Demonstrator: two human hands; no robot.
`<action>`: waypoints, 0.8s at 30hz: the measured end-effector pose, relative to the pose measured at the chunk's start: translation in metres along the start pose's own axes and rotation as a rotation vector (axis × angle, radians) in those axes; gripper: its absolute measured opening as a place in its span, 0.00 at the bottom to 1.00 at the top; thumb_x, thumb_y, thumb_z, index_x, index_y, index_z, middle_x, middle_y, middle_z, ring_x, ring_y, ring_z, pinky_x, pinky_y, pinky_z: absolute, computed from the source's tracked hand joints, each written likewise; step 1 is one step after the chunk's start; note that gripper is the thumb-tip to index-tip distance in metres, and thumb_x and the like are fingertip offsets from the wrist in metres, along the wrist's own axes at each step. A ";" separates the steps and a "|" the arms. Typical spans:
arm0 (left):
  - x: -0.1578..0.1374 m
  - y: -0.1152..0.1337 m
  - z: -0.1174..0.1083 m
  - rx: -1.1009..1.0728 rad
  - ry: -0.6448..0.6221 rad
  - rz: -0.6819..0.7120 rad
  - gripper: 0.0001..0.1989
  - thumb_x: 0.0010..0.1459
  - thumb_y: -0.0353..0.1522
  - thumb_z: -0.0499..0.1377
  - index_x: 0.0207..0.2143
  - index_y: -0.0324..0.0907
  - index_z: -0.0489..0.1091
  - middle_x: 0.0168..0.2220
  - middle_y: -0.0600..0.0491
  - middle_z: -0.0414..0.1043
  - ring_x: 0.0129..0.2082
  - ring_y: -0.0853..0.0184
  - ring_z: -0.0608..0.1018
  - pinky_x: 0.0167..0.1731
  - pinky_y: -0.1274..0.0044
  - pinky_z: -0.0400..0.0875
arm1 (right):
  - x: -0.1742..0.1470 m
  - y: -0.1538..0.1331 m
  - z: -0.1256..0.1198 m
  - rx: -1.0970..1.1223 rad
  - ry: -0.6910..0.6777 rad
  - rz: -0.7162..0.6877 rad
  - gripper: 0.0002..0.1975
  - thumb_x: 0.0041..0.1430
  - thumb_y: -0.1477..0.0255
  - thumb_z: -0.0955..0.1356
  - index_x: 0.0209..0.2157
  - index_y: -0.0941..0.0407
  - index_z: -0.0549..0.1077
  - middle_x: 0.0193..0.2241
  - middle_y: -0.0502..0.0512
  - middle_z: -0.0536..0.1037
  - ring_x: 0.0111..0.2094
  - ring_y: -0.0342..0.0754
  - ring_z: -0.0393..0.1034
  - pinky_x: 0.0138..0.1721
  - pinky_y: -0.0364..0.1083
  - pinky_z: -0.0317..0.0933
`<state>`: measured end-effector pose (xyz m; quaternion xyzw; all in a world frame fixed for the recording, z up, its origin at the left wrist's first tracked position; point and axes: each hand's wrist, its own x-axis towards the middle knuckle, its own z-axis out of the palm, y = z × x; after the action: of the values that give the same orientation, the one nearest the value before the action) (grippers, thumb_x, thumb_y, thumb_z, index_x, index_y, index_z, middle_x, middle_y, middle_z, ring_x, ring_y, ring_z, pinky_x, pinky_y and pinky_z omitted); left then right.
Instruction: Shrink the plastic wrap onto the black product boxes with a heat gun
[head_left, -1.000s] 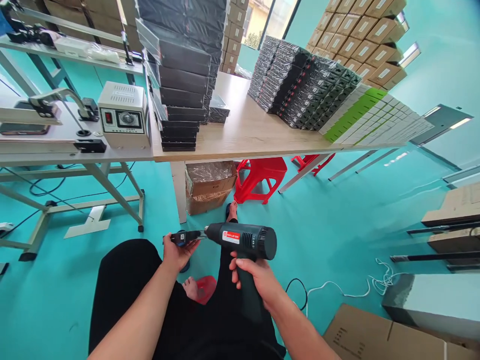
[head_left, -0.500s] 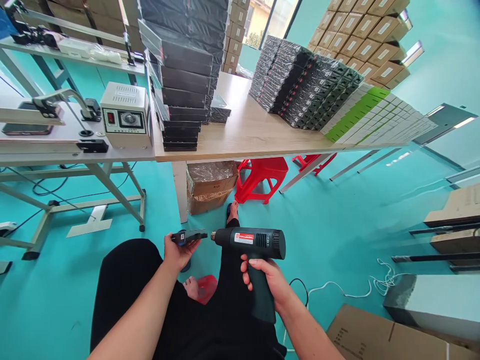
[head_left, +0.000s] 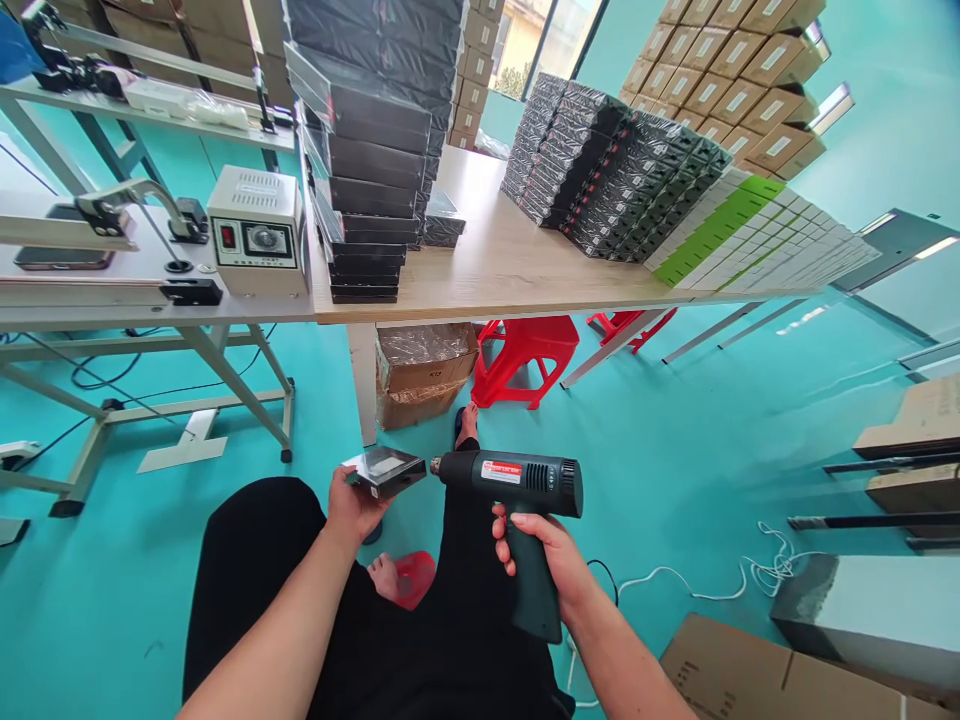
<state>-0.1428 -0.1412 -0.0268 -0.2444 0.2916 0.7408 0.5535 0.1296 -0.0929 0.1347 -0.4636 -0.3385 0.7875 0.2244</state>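
Observation:
My left hand holds a small dark box wrapped in shiny film, tilted so its top face shows. My right hand grips the handle of a dark green heat gun with a red label. The gun's metal nozzle points left at the box's right edge, a short gap apart. Both are held over my lap in black trousers, above the teal floor.
A wooden table ahead carries stacks of black boxes and rows of wrapped packs. A sealing machine with a control box stands at left. Red stools, a cardboard box, a white cable and cartons lie around.
My left hand has turned the box from edge-on to showing its top face. The heat gun has shifted right, away from the box.

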 end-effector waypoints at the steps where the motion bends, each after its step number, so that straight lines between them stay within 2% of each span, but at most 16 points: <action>1: 0.000 0.000 0.002 -0.001 0.002 0.042 0.13 0.46 0.29 0.55 0.38 0.38 0.68 0.35 0.46 0.75 0.33 0.58 0.79 0.32 0.65 0.77 | -0.003 -0.001 -0.003 0.017 0.006 0.006 0.15 0.53 0.68 0.68 0.41 0.61 0.74 0.30 0.56 0.76 0.25 0.44 0.69 0.22 0.41 0.63; 4: 0.001 0.000 0.004 0.002 0.019 0.135 0.16 0.43 0.24 0.54 0.37 0.39 0.69 0.32 0.50 0.76 0.30 0.63 0.79 0.32 0.71 0.76 | -0.010 -0.002 -0.008 0.066 0.025 0.031 0.15 0.53 0.68 0.68 0.40 0.61 0.74 0.30 0.56 0.75 0.25 0.44 0.69 0.22 0.40 0.63; 11: 0.000 0.001 0.002 0.027 0.005 0.095 0.20 0.34 0.26 0.50 0.35 0.39 0.69 0.31 0.48 0.76 0.30 0.59 0.79 0.31 0.66 0.75 | -0.019 -0.002 0.000 0.065 0.012 0.008 0.14 0.53 0.69 0.67 0.40 0.61 0.75 0.29 0.57 0.75 0.24 0.44 0.68 0.22 0.41 0.62; 15: -0.001 0.000 0.002 0.061 0.048 0.088 0.18 0.34 0.27 0.50 0.32 0.39 0.68 0.28 0.47 0.74 0.29 0.57 0.78 0.32 0.63 0.75 | -0.026 -0.004 0.001 -0.040 -0.059 0.012 0.15 0.54 0.69 0.67 0.42 0.61 0.74 0.30 0.58 0.76 0.25 0.45 0.69 0.23 0.42 0.62; 24: -0.002 -0.003 0.006 0.086 0.059 0.099 0.17 0.34 0.27 0.50 0.31 0.38 0.69 0.27 0.47 0.73 0.27 0.57 0.78 0.30 0.64 0.75 | -0.031 -0.006 0.006 -0.195 -0.091 0.014 0.15 0.51 0.69 0.68 0.41 0.61 0.73 0.30 0.58 0.77 0.24 0.46 0.70 0.23 0.43 0.62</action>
<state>-0.1400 -0.1381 -0.0217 -0.2271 0.3511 0.7465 0.5176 0.1390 -0.1114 0.1591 -0.4494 -0.4202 0.7725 0.1569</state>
